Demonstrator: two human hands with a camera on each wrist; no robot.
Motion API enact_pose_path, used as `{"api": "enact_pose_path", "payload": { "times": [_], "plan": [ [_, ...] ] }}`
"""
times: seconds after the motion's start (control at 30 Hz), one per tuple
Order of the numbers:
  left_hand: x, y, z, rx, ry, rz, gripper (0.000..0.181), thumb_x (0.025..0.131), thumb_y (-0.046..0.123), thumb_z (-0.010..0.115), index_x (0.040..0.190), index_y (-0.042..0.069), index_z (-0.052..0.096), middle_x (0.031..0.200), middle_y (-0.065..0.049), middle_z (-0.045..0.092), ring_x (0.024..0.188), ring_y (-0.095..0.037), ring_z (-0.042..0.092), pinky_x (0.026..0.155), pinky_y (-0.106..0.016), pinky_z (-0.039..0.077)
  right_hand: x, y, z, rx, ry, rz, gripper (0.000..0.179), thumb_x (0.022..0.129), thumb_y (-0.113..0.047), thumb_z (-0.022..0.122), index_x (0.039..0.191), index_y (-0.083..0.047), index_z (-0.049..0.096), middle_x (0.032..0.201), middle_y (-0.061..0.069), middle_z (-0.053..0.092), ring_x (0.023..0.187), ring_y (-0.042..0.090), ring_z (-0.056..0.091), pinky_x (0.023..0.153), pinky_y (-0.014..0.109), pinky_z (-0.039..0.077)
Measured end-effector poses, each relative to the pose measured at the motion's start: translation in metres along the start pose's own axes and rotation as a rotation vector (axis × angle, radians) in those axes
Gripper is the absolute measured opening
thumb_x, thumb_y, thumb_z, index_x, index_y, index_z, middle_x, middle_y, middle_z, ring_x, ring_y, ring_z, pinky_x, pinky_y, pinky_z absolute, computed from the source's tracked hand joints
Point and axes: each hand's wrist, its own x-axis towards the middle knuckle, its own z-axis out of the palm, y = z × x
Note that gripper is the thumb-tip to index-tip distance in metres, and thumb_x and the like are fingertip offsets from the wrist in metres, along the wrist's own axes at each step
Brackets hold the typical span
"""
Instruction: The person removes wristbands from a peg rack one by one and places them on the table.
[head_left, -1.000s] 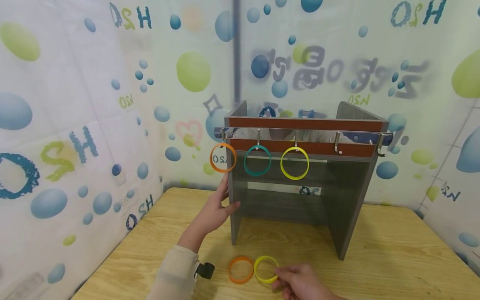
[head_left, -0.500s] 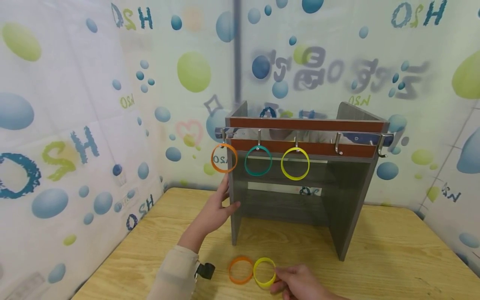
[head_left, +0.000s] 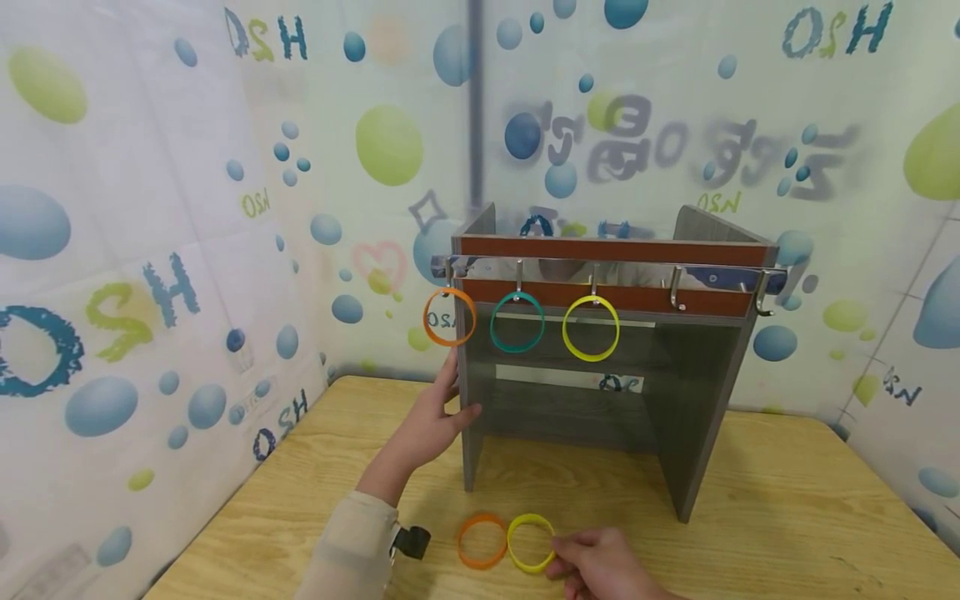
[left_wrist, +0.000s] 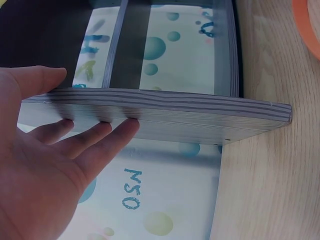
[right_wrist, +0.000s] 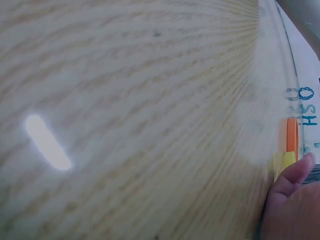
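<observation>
My right hand (head_left: 603, 562) is low in the head view, its thumb and fingers pinching the right edge of a yellow wristband (head_left: 532, 543). Left of it, an orange wristband (head_left: 482, 541) lies on the table, right beside the yellow one. My left hand (head_left: 431, 421) holds the left side panel (left_wrist: 165, 107) of a grey wooden shelf (head_left: 705, 392), with the thumb inside and the fingers along the outer face. Three bands hang from hooks on the shelf's front: an orange band (head_left: 427, 329), a teal band (head_left: 492, 335) and a yellow band (head_left: 566, 340).
A shiny metal hook rail (head_left: 645, 272) crosses the shelf's front, and its two right hooks carry nothing. Under everything is a wood-grain table (head_left: 810, 500). A bubble-patterned wall covering (head_left: 292, 467) closes off the left and back.
My right hand and the yellow wristband shift slightly left, then back right beside the orange one. The left hand stays on the shelf panel.
</observation>
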Motion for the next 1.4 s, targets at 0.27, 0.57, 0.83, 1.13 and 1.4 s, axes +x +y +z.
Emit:
{"api": "enact_pose_path", "payload": {
  "times": [0.27,0.57,0.83,1.13,1.4],
  "plan": [
    [0.0,-0.001,0.001,-0.004,0.006,-0.002,0.102,0.104,0.005,0.065,0.17,0.045,-0.002,0.181,0.003,0.011,0.159,-0.044,0.035,0.109,-0.058,0.057,-0.001,0.0,-0.001,0.0,0.01,-0.019,0.035,0.106,-0.016,0.063,0.117,0.017,0.069,0.077,-0.003,0.076,0.055,0.005,0.059,0.054,0.02,0.05],
    [0.001,-0.002,0.001,-0.013,0.002,0.001,0.101,0.105,0.005,0.064,0.17,0.045,-0.001,0.181,0.001,0.011,0.158,-0.047,0.036,0.108,-0.059,0.057,-0.002,-0.036,-0.008,0.01,0.107,-0.11,0.036,0.106,-0.021,0.064,0.118,0.013,0.071,0.085,0.001,0.076,0.056,0.008,0.058,0.054,0.022,0.051],
    [0.0,-0.002,0.0,-0.003,0.001,0.008,0.101,0.105,0.006,0.064,0.171,0.04,-0.004,0.181,-0.003,0.011,0.158,-0.047,0.035,0.11,-0.06,0.055,-0.008,-0.084,-0.011,0.08,0.196,-0.156,0.034,0.105,-0.024,0.067,0.121,0.006,0.073,0.088,0.001,0.078,0.06,0.011,0.055,0.056,0.024,0.05],
    [0.001,-0.002,0.001,0.002,-0.001,0.008,0.1,0.105,0.006,0.064,0.172,0.04,-0.002,0.181,-0.003,0.011,0.157,-0.048,0.036,0.109,-0.059,0.057,-0.015,-0.124,-0.026,0.151,0.198,-0.215,0.039,0.107,-0.026,0.066,0.134,0.002,0.065,0.097,-0.003,0.078,0.063,0.01,0.054,0.06,0.022,0.05],
    [0.002,-0.003,0.0,0.008,-0.002,0.011,0.098,0.106,0.006,0.063,0.172,0.037,-0.001,0.181,-0.006,0.01,0.157,-0.051,0.034,0.11,-0.061,0.055,-0.023,-0.149,-0.039,0.206,0.184,-0.264,0.043,0.107,-0.03,0.067,0.138,-0.001,0.062,0.098,-0.008,0.077,0.065,0.009,0.054,0.064,0.022,0.052]
  ]
}}
